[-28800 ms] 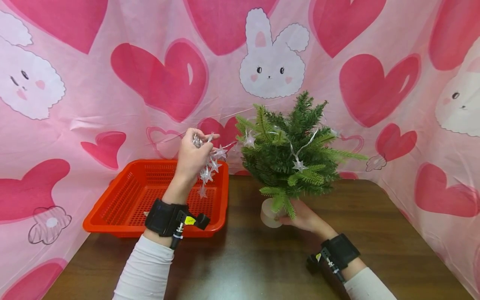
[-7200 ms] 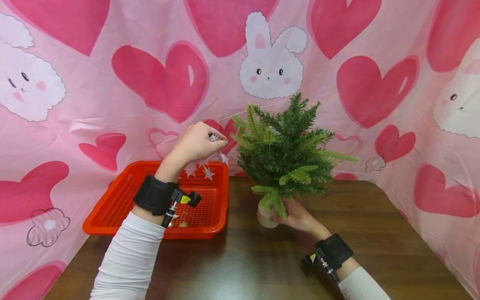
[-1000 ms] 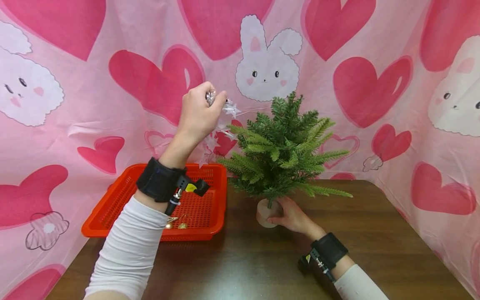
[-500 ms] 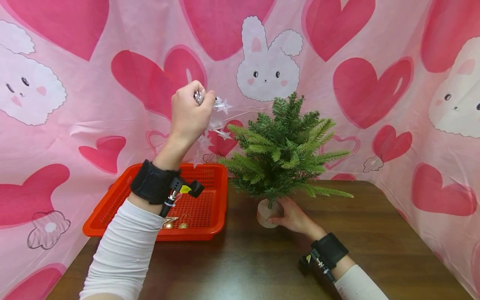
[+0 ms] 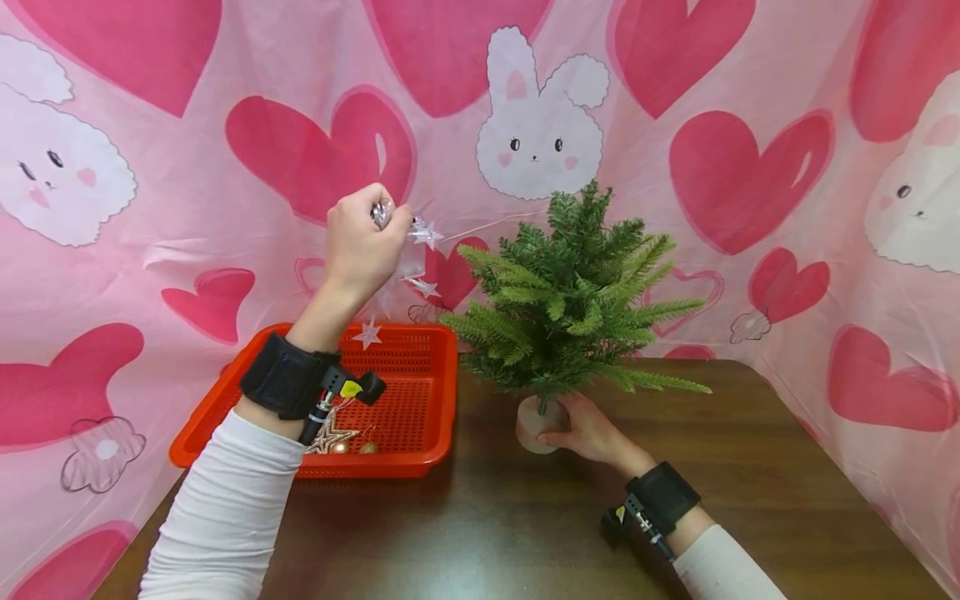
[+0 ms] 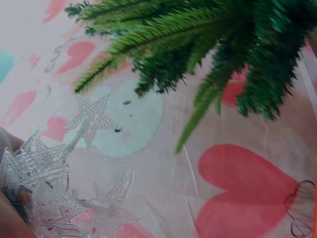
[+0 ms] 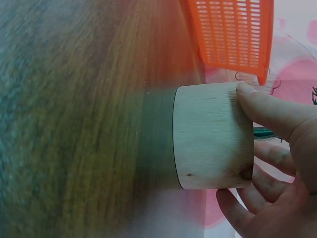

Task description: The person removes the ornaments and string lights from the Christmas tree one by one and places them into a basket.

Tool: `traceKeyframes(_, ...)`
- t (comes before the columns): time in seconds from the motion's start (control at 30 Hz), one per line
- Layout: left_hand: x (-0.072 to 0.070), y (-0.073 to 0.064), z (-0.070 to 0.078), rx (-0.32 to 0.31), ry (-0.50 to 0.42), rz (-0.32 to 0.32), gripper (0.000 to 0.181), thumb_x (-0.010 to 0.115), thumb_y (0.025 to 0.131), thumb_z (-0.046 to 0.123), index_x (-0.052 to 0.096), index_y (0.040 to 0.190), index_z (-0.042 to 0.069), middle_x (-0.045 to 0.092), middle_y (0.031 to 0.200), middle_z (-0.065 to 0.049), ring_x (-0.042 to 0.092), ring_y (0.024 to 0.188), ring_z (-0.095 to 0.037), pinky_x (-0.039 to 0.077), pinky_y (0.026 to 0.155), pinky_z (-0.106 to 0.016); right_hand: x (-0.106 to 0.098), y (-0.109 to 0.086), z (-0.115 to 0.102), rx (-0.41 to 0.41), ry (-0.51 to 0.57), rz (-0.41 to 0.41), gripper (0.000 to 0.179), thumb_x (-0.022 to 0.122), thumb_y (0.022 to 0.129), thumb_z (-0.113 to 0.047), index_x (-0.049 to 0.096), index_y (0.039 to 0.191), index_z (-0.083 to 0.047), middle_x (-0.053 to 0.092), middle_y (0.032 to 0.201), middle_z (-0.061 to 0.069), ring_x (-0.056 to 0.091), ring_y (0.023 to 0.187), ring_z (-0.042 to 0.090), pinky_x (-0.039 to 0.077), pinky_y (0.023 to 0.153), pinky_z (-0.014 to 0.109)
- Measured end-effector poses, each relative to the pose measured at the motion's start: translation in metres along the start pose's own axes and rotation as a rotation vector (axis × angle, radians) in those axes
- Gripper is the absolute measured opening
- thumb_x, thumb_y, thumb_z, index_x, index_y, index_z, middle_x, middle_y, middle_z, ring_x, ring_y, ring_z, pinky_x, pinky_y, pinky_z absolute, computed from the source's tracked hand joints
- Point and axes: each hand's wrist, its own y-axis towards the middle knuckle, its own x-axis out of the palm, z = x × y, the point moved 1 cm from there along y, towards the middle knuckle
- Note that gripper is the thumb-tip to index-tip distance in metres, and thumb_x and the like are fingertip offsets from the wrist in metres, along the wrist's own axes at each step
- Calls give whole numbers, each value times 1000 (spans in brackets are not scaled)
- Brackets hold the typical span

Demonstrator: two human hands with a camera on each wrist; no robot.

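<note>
My left hand [image 5: 365, 242], raised left of the tree, grips a bunched string of clear star lights [image 5: 425, 233]. Several of its stars [image 6: 92, 119] dangle from the fingers, and a thin strand runs from the bunch toward the upper part of the small artificial Christmas tree [image 5: 562, 308], where the foliage hides it. No stars show on the front of the tree. My right hand [image 5: 592, 429] holds the round wooden base [image 7: 213, 136], thumb at its upper edge and fingers around the far side, as the base stands on the table.
An orange-red plastic basket [image 5: 442, 417] stands on the left of the brown wooden table [image 5: 525, 533]. Inside it lie a gold star ornament [image 5: 330, 435] and small gold balls [image 5: 367, 447]. A pink cloth [image 5: 442, 50] with hearts and rabbits hangs behind and around.
Over the last second my left hand moves left and slightly down with the star lights. Much earlier, stars hung on the tree's front. Since 7.2 s ago the tree has turned; my right hand stays at its base.
</note>
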Motion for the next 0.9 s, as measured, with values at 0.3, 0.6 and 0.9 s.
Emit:
traceKeyframes(0.3, -3, -8, -22, 8, 63, -66, 28, 55, 90, 14, 41, 65, 11, 33, 56, 0, 35, 57, -18, 24, 50, -28, -1, 0, 3, -11, -15, 10, 64, 82, 81, -24, 54, 137, -7, 58, 136, 15, 55, 124, 35, 45, 99, 54)
traceKeyframes(0.6, -1, -16, -38, 58, 159, -183, 21, 53, 91, 14, 47, 72, 9, 39, 60, -3, 39, 58, -20, 28, 52, -30, -1, 1, 2, -2, 17, -8, 70, 82, 80, -21, 49, 141, -8, 52, 143, 16, 51, 130, 36, 43, 103, 56)
traceKeyframes(0.9, -4, -25, -57, 47, 243, -318, 11, 51, 94, 10, 57, 103, 8, 54, 70, -10, 45, 57, -21, 34, 51, -31, -2, 1, 2, 18, -2, -14, 71, 83, 80, -23, 49, 141, -7, 54, 140, 16, 52, 127, 37, 44, 102, 55)
